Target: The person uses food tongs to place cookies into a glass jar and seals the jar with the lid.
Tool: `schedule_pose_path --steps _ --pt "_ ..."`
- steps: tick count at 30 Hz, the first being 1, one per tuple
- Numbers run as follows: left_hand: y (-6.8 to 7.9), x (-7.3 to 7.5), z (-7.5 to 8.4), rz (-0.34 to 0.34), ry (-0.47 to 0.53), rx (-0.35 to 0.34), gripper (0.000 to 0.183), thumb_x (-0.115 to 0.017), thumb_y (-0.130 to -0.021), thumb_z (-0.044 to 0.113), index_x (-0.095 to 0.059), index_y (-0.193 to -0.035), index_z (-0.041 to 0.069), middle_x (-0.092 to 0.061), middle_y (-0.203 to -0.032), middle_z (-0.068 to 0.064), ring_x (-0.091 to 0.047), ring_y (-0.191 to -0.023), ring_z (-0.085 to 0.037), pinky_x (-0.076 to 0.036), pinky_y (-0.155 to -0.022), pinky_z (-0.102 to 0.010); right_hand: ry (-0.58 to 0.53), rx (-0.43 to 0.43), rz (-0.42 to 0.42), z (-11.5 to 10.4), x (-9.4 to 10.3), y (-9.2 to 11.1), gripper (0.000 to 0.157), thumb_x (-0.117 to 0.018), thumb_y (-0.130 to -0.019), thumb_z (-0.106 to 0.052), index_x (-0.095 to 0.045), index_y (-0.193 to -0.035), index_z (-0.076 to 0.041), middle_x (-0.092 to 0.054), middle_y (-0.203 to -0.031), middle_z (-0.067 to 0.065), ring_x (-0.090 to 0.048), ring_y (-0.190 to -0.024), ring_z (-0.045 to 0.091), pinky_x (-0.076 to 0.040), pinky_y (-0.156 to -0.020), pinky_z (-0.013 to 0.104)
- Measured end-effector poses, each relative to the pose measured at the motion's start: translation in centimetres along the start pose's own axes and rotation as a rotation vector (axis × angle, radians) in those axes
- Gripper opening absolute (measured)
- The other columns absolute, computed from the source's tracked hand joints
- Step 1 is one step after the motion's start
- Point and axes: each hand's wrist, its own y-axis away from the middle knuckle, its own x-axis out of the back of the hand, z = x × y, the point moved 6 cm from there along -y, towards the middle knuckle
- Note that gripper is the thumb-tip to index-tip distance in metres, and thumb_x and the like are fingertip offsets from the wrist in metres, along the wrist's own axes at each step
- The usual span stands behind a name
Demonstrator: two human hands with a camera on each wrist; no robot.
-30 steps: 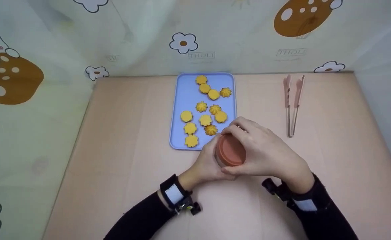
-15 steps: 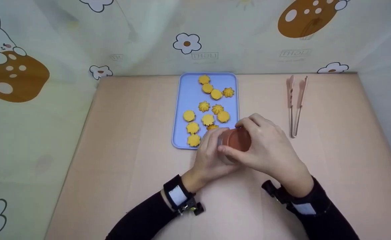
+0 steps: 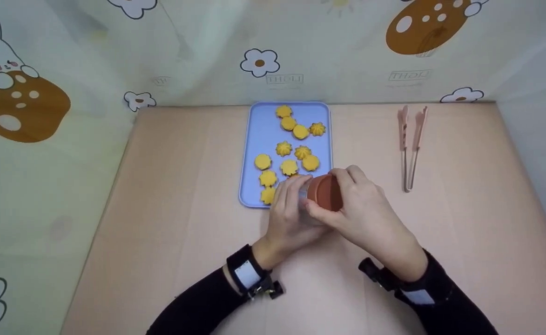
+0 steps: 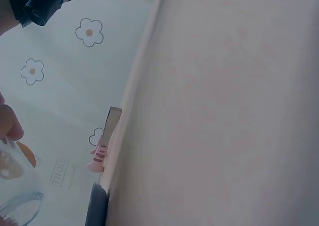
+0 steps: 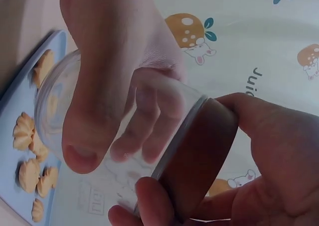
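Both hands hold a clear jar [image 5: 127, 173] with a reddish-brown lid [image 3: 326, 193], raised near the front right corner of a blue tray [image 3: 254, 139]. My left hand [image 3: 289, 216] wraps round the jar's transparent body, its fingers showing through the wall in the right wrist view. My right hand [image 3: 366, 209] grips the lid at its rim, thumb on the near side and fingers on the far side. The jar is tilted, its lid toward the right hand; the lid [image 5: 199, 158] sits on the mouth. No contents show inside. In the left wrist view only the jar's clear end [image 4: 22, 206] appears.
Several yellow flower-shaped cookies [image 3: 289, 167] lie on the tray, the nearest partly hidden by the left hand. Pink-tipped metal tongs [image 3: 410, 158] lie at the right of the table [image 3: 184, 186]. A patterned curtain [image 3: 198, 56] stands behind and along the sides.
The jar has tipped from lid facing up to lid facing more to the right. The right hand has turned with the lid, and the left fingers now cover more of the jar's side.
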Motion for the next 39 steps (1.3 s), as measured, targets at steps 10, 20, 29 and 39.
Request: schedule_pose_path --steps 10,20,29,39 --pt "-0.3 -0.5 -0.7 -0.147 0.231 0.001 0.092 -0.098 -0.071 0.04 -0.056 -0.14 -0.002 -0.067 -0.131 -0.014 -0.067 -0.121 -0.025 -0.06 -0.103 -0.029 0.027 0.175 -0.069 0.0 0.7 0.3 0.074 -0.089 -0.088 -0.045 -0.066 -0.146 -0.007 -0.067 -0.13 0.016 -0.074 -0.097 0.033 -0.067 -0.078 0.051" --pt "1.3 -2.9 -1.9 -0.532 0.711 0.202 0.088 -0.094 -0.073 0.021 -0.054 -0.148 0.0 -0.069 -0.135 -0.014 -0.069 -0.119 -0.02 -0.061 -0.103 -0.034 -0.012 0.373 -0.311 0.6 0.6 0.8 0.075 -0.088 -0.085 -0.032 -0.062 -0.154 -0.013 -0.063 -0.146 0.013 -0.062 -0.126 0.035 -0.063 -0.094 0.049" --pt "2.6 -4.2 -2.7 -0.676 0.849 0.301 0.085 -0.093 -0.077 0.023 -0.054 -0.151 0.008 -0.067 -0.139 -0.005 -0.066 -0.124 -0.015 -0.059 -0.107 -0.037 -0.034 0.433 -0.39 0.6 0.0 0.9 0.073 -0.089 -0.085 -0.025 -0.062 -0.152 -0.012 -0.062 -0.143 0.012 -0.059 -0.128 0.032 -0.061 -0.096 0.047" --pt "3.4 -4.8 -2.9 -0.682 0.87 0.278 0.086 -0.096 -0.078 0.02 -0.052 -0.151 0.013 -0.067 -0.141 -0.002 -0.067 -0.127 -0.018 -0.059 -0.108 -0.038 0.079 0.208 -0.198 0.9 0.7 0.5 0.062 -0.072 -0.105 -0.047 -0.066 -0.137 0.005 -0.067 -0.128 0.026 -0.067 -0.118 0.045 -0.059 -0.102 0.058"
